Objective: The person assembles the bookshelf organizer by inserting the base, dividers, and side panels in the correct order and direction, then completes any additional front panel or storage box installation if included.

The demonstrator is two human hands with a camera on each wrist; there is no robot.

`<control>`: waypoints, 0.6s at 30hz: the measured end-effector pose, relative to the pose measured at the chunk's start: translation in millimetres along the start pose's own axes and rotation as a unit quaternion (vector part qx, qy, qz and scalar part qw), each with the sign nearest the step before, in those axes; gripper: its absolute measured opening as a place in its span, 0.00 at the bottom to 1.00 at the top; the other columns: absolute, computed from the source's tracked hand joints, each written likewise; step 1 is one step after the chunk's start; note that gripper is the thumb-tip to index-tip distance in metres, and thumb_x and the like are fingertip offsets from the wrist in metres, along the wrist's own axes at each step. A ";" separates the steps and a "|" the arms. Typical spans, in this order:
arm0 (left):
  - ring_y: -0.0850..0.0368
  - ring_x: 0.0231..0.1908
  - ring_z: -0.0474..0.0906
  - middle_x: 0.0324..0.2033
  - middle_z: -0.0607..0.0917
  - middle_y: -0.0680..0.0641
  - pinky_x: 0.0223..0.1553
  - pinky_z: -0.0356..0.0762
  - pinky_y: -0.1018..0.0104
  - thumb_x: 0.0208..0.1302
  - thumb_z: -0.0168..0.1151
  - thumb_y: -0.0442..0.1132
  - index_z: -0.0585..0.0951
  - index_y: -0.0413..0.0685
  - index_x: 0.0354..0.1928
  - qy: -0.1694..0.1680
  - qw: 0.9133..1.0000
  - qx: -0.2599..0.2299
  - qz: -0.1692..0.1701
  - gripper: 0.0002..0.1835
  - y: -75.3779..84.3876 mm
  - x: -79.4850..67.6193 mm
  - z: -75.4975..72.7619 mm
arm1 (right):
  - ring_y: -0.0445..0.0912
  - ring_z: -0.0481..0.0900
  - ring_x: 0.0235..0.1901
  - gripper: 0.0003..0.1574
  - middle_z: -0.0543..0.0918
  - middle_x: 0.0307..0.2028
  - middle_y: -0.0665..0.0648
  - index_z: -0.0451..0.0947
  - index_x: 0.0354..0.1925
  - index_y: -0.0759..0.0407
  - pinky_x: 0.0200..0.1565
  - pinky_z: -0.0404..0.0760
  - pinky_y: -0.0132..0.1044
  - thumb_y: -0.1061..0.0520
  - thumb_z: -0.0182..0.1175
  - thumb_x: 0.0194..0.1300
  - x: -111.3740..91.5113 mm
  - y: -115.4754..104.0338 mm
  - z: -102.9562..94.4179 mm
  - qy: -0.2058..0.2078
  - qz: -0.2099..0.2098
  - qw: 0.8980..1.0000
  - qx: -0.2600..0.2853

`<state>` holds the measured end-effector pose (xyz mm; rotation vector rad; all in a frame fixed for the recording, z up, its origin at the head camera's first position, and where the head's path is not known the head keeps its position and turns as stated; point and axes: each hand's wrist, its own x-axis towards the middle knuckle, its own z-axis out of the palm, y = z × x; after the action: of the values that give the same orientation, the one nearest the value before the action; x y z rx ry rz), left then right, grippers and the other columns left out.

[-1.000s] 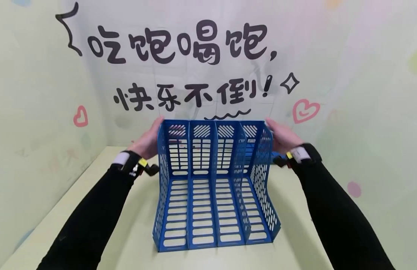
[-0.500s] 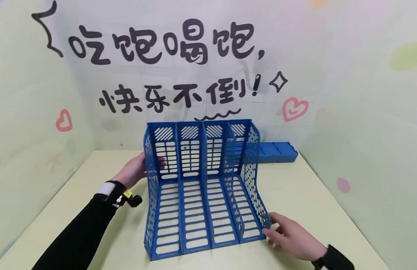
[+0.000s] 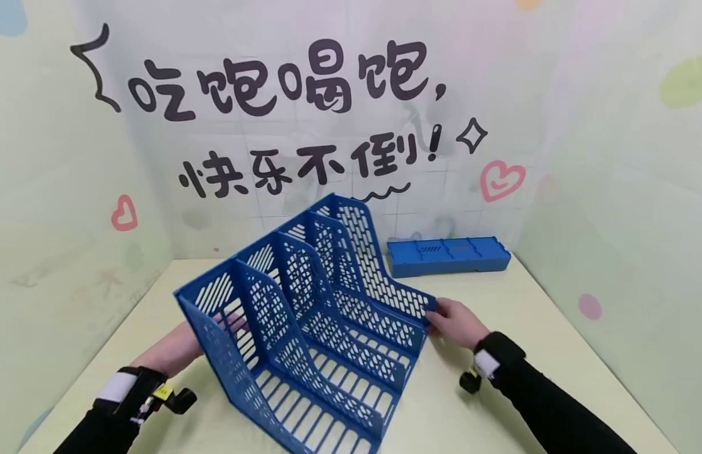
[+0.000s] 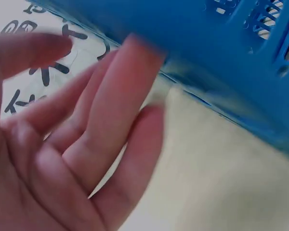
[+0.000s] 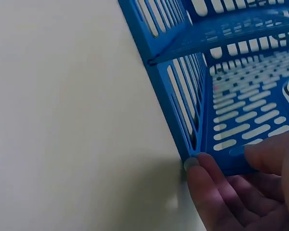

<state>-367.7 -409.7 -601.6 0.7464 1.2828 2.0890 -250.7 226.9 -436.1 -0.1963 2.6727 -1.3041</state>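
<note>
A blue plastic file rack (image 3: 313, 287) with perforated dividers stands turned at an angle over the table, its compartments facing front right. My right hand (image 3: 458, 325) holds the front corner of its right side panel; in the right wrist view the thumb (image 5: 267, 156) lies on the panel's inner face and the fingers go under the corner. My left hand (image 3: 177, 347) is behind the back panel, partly hidden by it. Seen from the left wrist, its fingers (image 4: 118, 96) are loosely bent, with fingertips right at the rack's blue surface and the thumb apart.
Against the back wall at the right lies a flat, long blue plastic piece (image 3: 450, 257) with ridges. The pale table (image 3: 532, 353) is bounded by walls at the back and both sides. Black writing and pink hearts decorate the walls.
The rack has swung round from facing me to an angle, its left side coming nearer. My right hand went from its top corner to the front lower corner, my left hand lower behind it.
</note>
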 end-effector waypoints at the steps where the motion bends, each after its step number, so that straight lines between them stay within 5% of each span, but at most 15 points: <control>1: 0.54 0.61 0.88 0.62 0.90 0.44 0.63 0.84 0.63 0.89 0.48 0.39 0.81 0.40 0.69 -0.018 1.000 -0.004 0.012 0.19 -13.0 -2.1 -18.6 | 0.47 0.88 0.41 0.16 0.91 0.45 0.63 0.82 0.59 0.70 0.48 0.91 0.44 0.59 0.56 0.85 7.9 -1.9 1.8 0.005 -0.003 1.000 0.004; 3: 0.58 0.67 0.84 0.68 0.87 0.49 0.66 0.81 0.65 0.90 0.45 0.39 0.76 0.48 0.76 -0.031 0.998 0.027 0.045 0.21 3.9 -0.3 46.8 | 0.49 0.89 0.44 0.16 0.90 0.48 0.65 0.82 0.59 0.70 0.50 0.90 0.45 0.60 0.56 0.85 23.0 -5.8 6.3 0.014 -0.007 1.000 0.008; 4: 0.65 0.68 0.82 0.70 0.85 0.57 0.64 0.80 0.71 0.89 0.48 0.36 0.73 0.55 0.80 -0.059 0.996 0.026 0.063 0.24 8.5 -1.8 66.9 | 0.49 0.89 0.45 0.17 0.90 0.49 0.66 0.81 0.60 0.71 0.51 0.90 0.45 0.60 0.56 0.85 29.4 -8.0 8.7 0.017 -0.010 1.000 0.012; 5: 0.67 0.67 0.81 0.72 0.83 0.61 0.63 0.81 0.72 0.88 0.50 0.35 0.70 0.60 0.82 -0.035 0.993 0.089 0.066 0.27 24.0 -2.3 107.1 | 0.50 0.89 0.47 0.17 0.90 0.51 0.67 0.81 0.61 0.71 0.52 0.90 0.46 0.60 0.56 0.84 35.5 -10.2 11.0 0.018 -0.012 1.000 0.012; 6: 0.72 0.66 0.80 0.72 0.81 0.65 0.60 0.81 0.73 0.87 0.53 0.34 0.66 0.65 0.85 0.012 0.983 0.176 0.060 0.32 39.1 -3.3 143.9 | 0.51 0.89 0.48 0.18 0.90 0.52 0.67 0.81 0.61 0.70 0.53 0.89 0.46 0.59 0.57 0.84 40.7 -12.3 13.3 0.019 -0.009 1.000 0.014; 9: 0.79 0.71 0.71 0.79 0.67 0.76 0.63 0.79 0.74 0.86 0.52 0.31 0.48 0.78 0.89 0.063 0.939 0.333 0.057 0.44 68.3 -5.9 219.0 | 0.55 0.88 0.55 0.23 0.88 0.59 0.69 0.78 0.68 0.71 0.59 0.88 0.49 0.57 0.56 0.85 53.8 -16.9 19.0 0.008 0.000 1.000 0.022; 10: 0.81 0.70 0.71 0.77 0.67 0.79 0.63 0.78 0.75 0.86 0.49 0.29 0.49 0.82 0.88 0.083 0.930 0.356 0.050 0.44 73.0 -6.5 232.6 | 0.58 0.88 0.58 0.26 0.87 0.62 0.71 0.76 0.71 0.71 0.62 0.87 0.50 0.56 0.56 0.86 57.5 -18.0 20.5 0.005 0.002 1.000 0.025; 14: 0.82 0.66 0.73 0.71 0.71 0.83 0.62 0.75 0.77 0.90 0.42 0.34 0.53 0.84 0.86 0.133 0.929 0.345 0.028 0.37 71.9 -0.6 249.8 | 0.63 0.85 0.66 0.30 0.83 0.68 0.73 0.72 0.74 0.73 0.68 0.84 0.56 0.54 0.55 0.87 70.4 -20.5 24.7 0.001 0.008 1.000 0.024; 16: 0.82 0.65 0.74 0.72 0.73 0.79 0.64 0.73 0.75 0.90 0.43 0.37 0.52 0.73 0.89 0.152 0.930 0.336 0.003 0.35 68.4 2.4 250.7 | 0.63 0.84 0.66 0.28 0.84 0.66 0.73 0.75 0.72 0.72 0.68 0.82 0.57 0.53 0.55 0.87 76.3 -21.1 26.5 0.007 0.008 1.000 0.020; 18: 0.73 0.68 0.74 0.78 0.74 0.59 0.66 0.72 0.69 0.90 0.42 0.38 0.47 0.51 0.91 0.184 0.918 0.349 -0.037 0.34 64.3 6.5 253.5 | 0.64 0.82 0.68 0.27 0.84 0.67 0.72 0.76 0.71 0.71 0.69 0.80 0.58 0.53 0.54 0.87 80.8 -20.8 28.1 0.014 0.005 1.000 0.014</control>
<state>-203.6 -279.6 -444.7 0.5737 2.2867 1.7417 -323.2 177.4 -443.7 -0.1620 2.6728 -1.3488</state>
